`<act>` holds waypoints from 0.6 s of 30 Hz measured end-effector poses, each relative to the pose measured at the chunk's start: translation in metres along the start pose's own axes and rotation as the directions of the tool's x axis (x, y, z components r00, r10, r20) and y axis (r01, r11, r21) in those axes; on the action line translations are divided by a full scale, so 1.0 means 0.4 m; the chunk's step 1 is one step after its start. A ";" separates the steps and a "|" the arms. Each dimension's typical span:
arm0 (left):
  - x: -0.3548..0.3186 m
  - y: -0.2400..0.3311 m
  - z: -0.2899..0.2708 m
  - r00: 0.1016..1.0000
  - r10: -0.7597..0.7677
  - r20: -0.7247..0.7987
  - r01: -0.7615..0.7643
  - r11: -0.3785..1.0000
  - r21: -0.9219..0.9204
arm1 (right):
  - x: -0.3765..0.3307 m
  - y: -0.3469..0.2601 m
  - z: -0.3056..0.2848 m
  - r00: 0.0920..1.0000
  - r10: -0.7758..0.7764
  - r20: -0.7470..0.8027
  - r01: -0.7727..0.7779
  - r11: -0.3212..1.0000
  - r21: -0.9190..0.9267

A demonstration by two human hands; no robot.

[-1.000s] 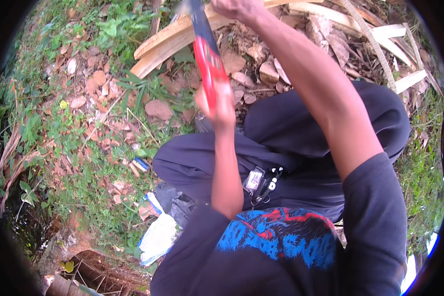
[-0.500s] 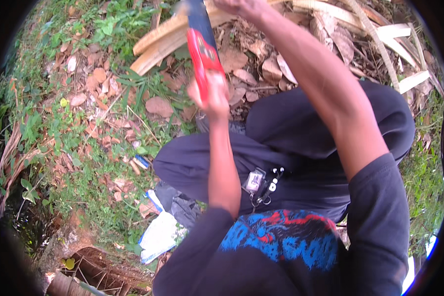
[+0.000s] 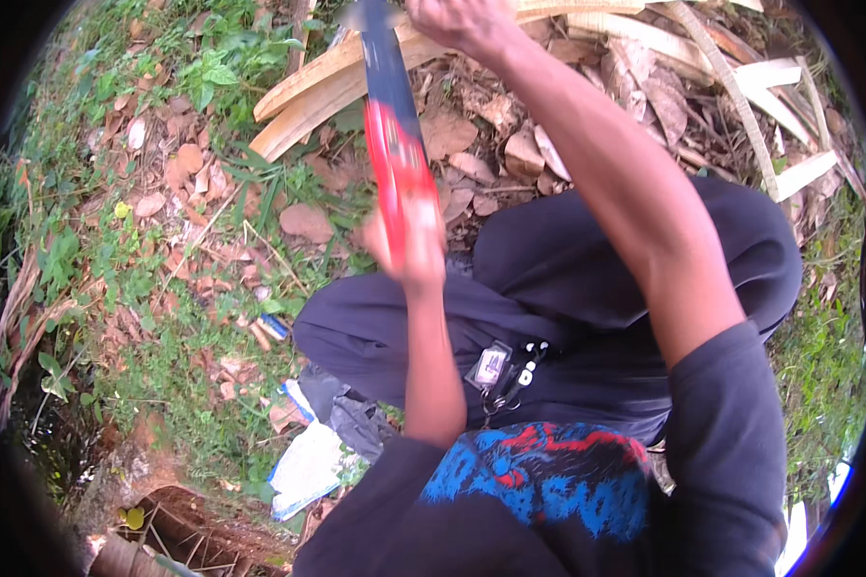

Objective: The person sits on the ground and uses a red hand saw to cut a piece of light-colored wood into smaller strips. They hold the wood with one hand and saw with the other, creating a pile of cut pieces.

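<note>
My left hand [image 3: 409, 240], a little blurred, is wrapped round the red handle [image 3: 390, 159] of a hand saw. Its long dark blade [image 3: 383, 58] points away from me and runs out at the upper edge of the view. Behind the blade lie curved, pale strips of wood [image 3: 308, 115]. Up at the top edge, to the right of the blade, my right hand [image 3: 462, 21] is closed. What its fingers grip is cut off by the picture's edge and cannot be made out.
My folded legs [image 3: 587, 260] in dark trousers lie below the saw. More split wood strips [image 3: 731, 82] spread over dry leaves at the upper right. On the grass at left are a blue cylindrical item [image 3: 274, 327] and a white bag [image 3: 308, 471]. Keys [image 3: 496, 394] rest on my lap.
My left hand has drawn the saw back toward my body. More of the dark blade shows now. My right hand sits slightly lower in the view and stays closed.
</note>
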State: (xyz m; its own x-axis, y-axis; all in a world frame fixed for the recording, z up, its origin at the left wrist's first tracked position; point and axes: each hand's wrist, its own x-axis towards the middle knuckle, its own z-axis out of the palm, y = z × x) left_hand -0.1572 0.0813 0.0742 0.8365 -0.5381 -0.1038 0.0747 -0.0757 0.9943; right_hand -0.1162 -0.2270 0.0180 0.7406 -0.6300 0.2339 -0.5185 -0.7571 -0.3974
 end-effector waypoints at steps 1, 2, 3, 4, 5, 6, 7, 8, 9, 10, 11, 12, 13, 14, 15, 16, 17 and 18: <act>0.018 -0.018 0.005 0.996 -0.017 -0.087 0.024 0.997 0.072 | -0.003 -0.002 0.005 0.999 -0.015 -0.037 0.015 1.000 -0.023; 0.003 -0.030 -0.029 1.000 -0.003 0.020 0.002 0.999 0.049 | -0.006 -0.008 0.012 0.997 -0.032 -0.074 0.028 0.999 -0.045; 0.028 -0.033 -0.022 0.989 0.017 0.148 -0.018 1.000 0.008 | 0.001 0.007 0.013 0.998 0.035 -0.044 -0.037 0.998 -0.042; 0.029 -0.034 -0.011 0.988 -0.065 0.141 0.082 0.990 -0.114 | 0.007 0.019 0.015 0.995 0.103 -0.014 -0.104 0.994 -0.041; 0.009 -0.020 -0.004 0.978 -0.169 0.126 0.195 0.953 -0.233 | 0.008 0.036 0.016 0.985 0.172 0.015 -0.171 0.984 -0.040; -0.044 0.029 -0.011 0.962 -0.270 0.051 0.271 0.901 -0.337 | -0.019 -0.010 0.023 0.981 0.066 -0.180 -0.087 0.990 -0.111; -0.030 0.037 0.007 0.962 -0.273 -0.018 0.251 0.908 -0.336 | -0.006 -0.014 0.016 0.992 0.110 -0.070 -0.112 0.993 -0.026; 0.010 -0.020 -0.001 0.990 -0.139 -0.003 0.137 0.978 -0.158 | 0.014 -0.014 0.007 0.989 0.141 0.049 -0.143 0.988 0.055; 0.080 -0.061 0.039 1.000 -0.002 0.024 0.002 1.000 0.015 | 0.039 0.016 0.000 0.998 0.060 -0.002 -0.060 0.998 -0.025; 0.130 -0.069 0.056 0.992 0.121 0.043 -0.127 0.972 0.199 | 0.057 0.037 -0.005 0.999 -0.029 -0.045 0.024 0.994 -0.109; 0.053 -0.037 0.031 0.993 0.045 0.113 -0.046 0.999 0.009 | 0.048 0.031 0.006 0.999 0.028 -0.022 -0.030 0.996 -0.078; 0.004 -0.006 0.020 0.981 -0.016 0.192 0.051 0.983 -0.177 | 0.031 0.019 0.020 0.996 0.084 0.000 -0.084 0.995 -0.049; -0.002 0.008 0.020 0.984 -0.084 0.155 0.114 0.974 -0.196 | -0.004 0.011 0.030 0.996 0.085 0.008 -0.084 0.995 -0.062; 0.024 0.018 0.032 0.986 -0.121 0.111 0.144 0.963 -0.227 | 0.004 0.003 0.033 0.998 0.064 -0.008 -0.064 0.995 -0.075; 0.020 0.047 0.024 0.980 -0.184 0.077 0.197 0.953 -0.231 | -0.005 -0.007 0.036 0.994 0.103 -0.022 -0.104 0.993 -0.049; 0.024 0.055 0.016 0.992 -0.108 0.067 0.111 0.993 -0.049 | -0.005 -0.001 0.034 0.992 0.115 -0.047 -0.116 0.993 -0.027; 0.038 0.059 0.014 0.999 -0.020 0.048 0.013 0.991 0.133 | -0.002 0.012 0.031 0.989 0.130 -0.071 -0.131 0.991 -0.006; 0.057 0.012 0.001 0.974 0.197 0.111 -0.226 0.858 0.462 | -0.005 0.002 0.028 0.989 0.119 -0.085 -0.119 0.993 0.010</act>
State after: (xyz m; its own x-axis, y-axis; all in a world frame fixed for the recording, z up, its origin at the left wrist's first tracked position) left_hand -0.1380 0.0681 0.0764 0.7691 -0.6324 0.0919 -0.3755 -0.3308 0.8658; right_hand -0.1132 -0.2245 0.0075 0.6344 -0.7281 0.2597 -0.5986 -0.6752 -0.4309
